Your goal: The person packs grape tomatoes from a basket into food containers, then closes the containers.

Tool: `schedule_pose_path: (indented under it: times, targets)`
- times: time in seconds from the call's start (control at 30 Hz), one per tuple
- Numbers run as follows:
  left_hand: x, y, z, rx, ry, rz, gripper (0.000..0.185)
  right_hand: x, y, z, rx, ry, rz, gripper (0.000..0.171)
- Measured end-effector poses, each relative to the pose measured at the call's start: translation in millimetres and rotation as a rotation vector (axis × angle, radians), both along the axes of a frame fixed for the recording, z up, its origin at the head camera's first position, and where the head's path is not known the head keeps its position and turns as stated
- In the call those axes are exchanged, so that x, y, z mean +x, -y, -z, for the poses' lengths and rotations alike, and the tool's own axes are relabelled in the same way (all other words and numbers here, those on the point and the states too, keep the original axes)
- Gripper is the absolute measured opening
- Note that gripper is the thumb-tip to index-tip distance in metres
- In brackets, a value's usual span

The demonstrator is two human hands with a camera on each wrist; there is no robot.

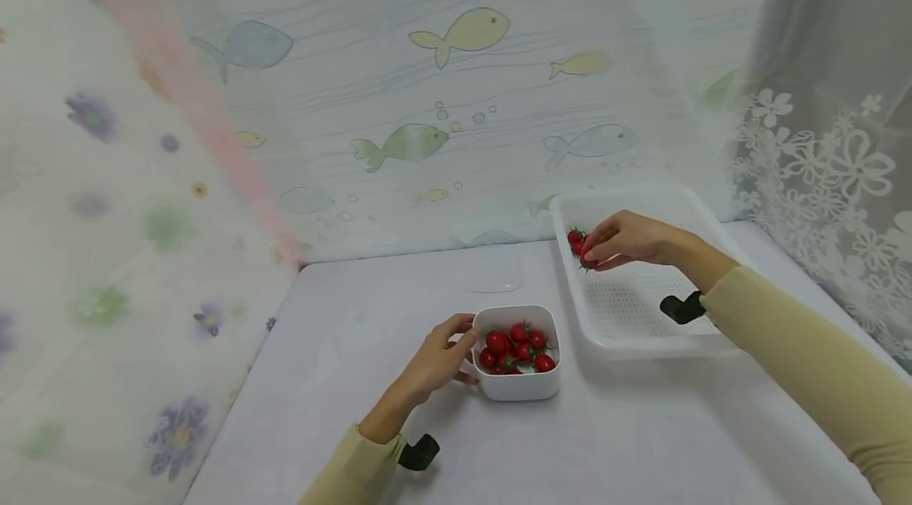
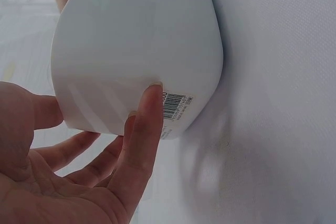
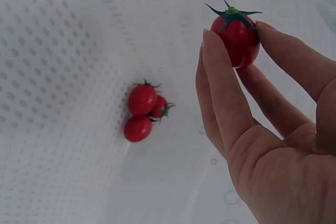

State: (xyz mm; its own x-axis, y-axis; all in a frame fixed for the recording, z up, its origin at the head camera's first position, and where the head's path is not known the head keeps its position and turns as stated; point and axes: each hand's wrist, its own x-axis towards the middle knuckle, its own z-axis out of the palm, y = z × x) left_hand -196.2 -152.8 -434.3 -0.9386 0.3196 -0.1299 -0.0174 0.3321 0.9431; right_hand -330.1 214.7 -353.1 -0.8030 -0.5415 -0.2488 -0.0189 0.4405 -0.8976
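Observation:
Between thumb and fingertips, my right hand point(image 1: 627, 239) pinches a red cherry tomato point(image 3: 239, 43) with a green calyx. It is held over the left side of a white perforated basket point(image 1: 623, 303). Beneath it, a few more cherry tomatoes point(image 3: 142, 100) lie together against the basket wall. My left hand point(image 1: 439, 358) rests against the left side of a small white square container point(image 1: 522, 389), its fingertips touching the outer wall beside a barcode label point(image 2: 176, 107) and its thumb at the rim. Several cherry tomatoes point(image 1: 522, 351) lie inside this container.
The container stands left of the basket on a white-covered table point(image 1: 313, 378). A flat clear piece point(image 1: 494, 275) lies behind the container. A fish-print curtain point(image 1: 427, 93) hangs along the back, a flowered one point(image 1: 107, 291) at left, and lace point(image 1: 841, 141) at right.

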Motion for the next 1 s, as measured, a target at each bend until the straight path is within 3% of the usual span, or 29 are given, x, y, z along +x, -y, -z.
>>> schedule_pose_path:
  times: [0.63, 1.0]
  targets:
    - [-3.9, 0, -0.2, 0.000, -0.004, 0.004, 0.039, 42.8, 21, -24.8, -0.082, -0.033, -0.047, 0.027]
    - [-2.6, 1, 0.1, 0.004, 0.007, 0.004, 0.040, 63.7, 40, -24.5, -0.079, -0.044, -0.090, 0.026]
